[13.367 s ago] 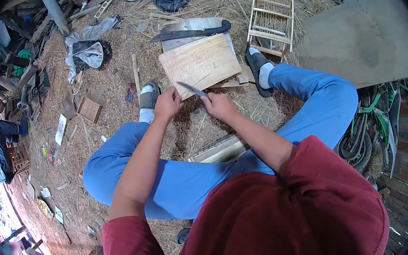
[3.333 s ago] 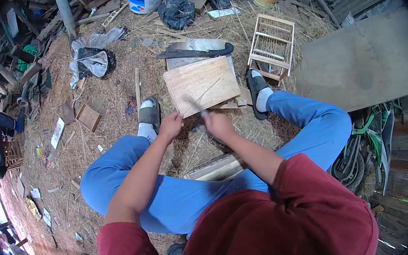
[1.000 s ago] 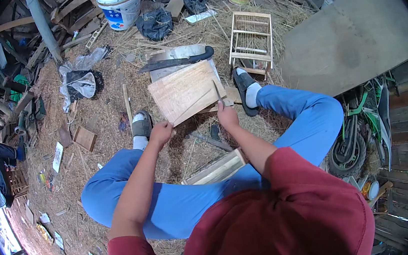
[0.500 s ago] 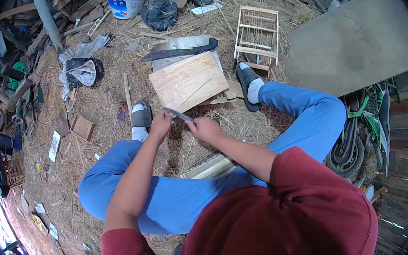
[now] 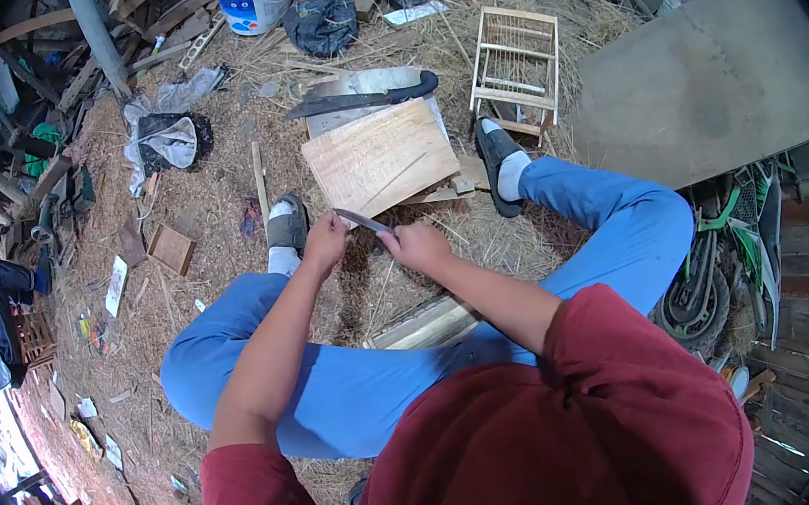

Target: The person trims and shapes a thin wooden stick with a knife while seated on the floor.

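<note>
My right hand (image 5: 419,246) is closed round the handle of a knife (image 5: 363,219), its narrow blade slanting up and left towards my other hand. Fingers pinched together, my left hand (image 5: 326,243) is at the blade's tip end; what it grips is too small to make out. Just beyond both hands lies a pale wooden board (image 5: 374,156) with a thin stick (image 5: 400,182) across it. Behind that board rests a large dark-bladed machete (image 5: 362,99) with a black handle, on a greyish flat piece.
A small slatted wooden frame (image 5: 515,65) stands by my right foot, with a wide plywood sheet (image 5: 704,79) beyond it. Buckets (image 5: 251,3) and a black bag (image 5: 321,28) are at the back. A small wooden tray (image 5: 171,250) lies left; a motorbike (image 5: 716,267) is right.
The knife blade has turned a little against my left hand and looks more curved. Both hands stay close together. The whole view has shifted slightly.
</note>
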A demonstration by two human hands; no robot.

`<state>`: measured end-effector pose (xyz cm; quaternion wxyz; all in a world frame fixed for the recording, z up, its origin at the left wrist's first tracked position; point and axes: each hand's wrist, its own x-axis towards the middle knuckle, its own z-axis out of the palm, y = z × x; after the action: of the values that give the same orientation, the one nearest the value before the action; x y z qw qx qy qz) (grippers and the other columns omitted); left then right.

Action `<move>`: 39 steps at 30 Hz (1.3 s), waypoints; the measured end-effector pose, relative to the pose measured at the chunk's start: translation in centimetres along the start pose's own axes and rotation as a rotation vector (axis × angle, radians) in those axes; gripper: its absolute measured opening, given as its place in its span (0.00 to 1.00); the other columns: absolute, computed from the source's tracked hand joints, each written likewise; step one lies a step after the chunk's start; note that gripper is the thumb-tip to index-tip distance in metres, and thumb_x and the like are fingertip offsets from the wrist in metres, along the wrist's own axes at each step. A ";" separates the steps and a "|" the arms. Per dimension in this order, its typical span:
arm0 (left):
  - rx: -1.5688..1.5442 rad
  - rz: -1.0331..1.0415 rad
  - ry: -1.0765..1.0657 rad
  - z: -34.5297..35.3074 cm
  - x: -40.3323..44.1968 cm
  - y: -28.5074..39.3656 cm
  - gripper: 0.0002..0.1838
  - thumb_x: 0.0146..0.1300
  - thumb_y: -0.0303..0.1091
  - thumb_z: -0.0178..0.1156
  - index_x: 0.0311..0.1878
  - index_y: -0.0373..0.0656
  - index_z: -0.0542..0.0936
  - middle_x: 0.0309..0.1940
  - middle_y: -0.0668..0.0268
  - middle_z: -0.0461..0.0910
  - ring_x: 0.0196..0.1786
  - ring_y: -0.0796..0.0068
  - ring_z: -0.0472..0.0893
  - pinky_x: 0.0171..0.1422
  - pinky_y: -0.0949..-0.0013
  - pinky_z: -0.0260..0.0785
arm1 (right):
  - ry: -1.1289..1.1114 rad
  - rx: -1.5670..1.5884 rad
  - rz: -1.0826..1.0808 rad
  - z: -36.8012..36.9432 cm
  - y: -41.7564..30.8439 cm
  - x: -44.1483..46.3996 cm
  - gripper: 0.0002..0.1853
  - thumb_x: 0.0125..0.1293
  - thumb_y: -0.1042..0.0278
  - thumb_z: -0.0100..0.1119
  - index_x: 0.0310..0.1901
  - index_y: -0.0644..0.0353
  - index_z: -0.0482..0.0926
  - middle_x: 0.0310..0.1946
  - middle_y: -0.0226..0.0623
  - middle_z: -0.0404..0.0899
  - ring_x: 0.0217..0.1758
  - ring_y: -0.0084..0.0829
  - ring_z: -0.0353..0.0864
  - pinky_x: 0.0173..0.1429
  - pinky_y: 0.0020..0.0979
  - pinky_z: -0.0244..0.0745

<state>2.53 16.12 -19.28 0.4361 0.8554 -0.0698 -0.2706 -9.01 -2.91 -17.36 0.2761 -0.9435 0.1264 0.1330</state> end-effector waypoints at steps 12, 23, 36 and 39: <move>0.041 0.041 0.012 0.0 -0.4 0.4 0.14 0.70 0.39 0.60 0.37 0.36 0.75 0.30 0.54 0.80 0.36 0.57 0.80 0.46 0.55 0.71 | 0.334 0.233 0.506 -0.7 7.8 3.5 0.36 0.77 0.38 0.41 0.34 0.66 0.88 0.33 0.60 0.85 0.42 0.63 0.85 0.52 0.57 0.78; 0.106 0.092 0.077 0.1 -1.1 0.5 0.14 0.71 0.40 0.58 0.40 0.37 0.76 0.34 0.50 0.81 0.41 0.49 0.82 0.48 0.52 0.72 | 0.037 0.163 0.150 -0.1 -0.8 0.2 0.33 0.75 0.36 0.44 0.36 0.60 0.86 0.33 0.58 0.85 0.39 0.60 0.86 0.48 0.56 0.80; 0.096 0.172 0.123 1.0 -0.7 -0.9 0.15 0.74 0.41 0.56 0.39 0.37 0.74 0.29 0.55 0.77 0.35 0.62 0.77 0.44 0.58 0.69 | 0.079 0.060 0.084 -0.5 0.8 1.9 0.33 0.75 0.34 0.44 0.33 0.58 0.85 0.28 0.53 0.85 0.35 0.56 0.86 0.44 0.54 0.81; 0.132 0.112 0.088 0.2 -1.3 0.0 0.14 0.74 0.40 0.56 0.40 0.37 0.76 0.29 0.55 0.78 0.34 0.63 0.77 0.44 0.58 0.69 | 0.170 0.082 0.170 0.1 0.8 1.8 0.34 0.74 0.33 0.44 0.33 0.57 0.86 0.27 0.51 0.85 0.35 0.56 0.86 0.43 0.54 0.81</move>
<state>1.36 16.45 -18.89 0.3957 0.8882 -0.1161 -0.2026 -7.60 -3.84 -18.40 0.2902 -0.9252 0.2343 0.0704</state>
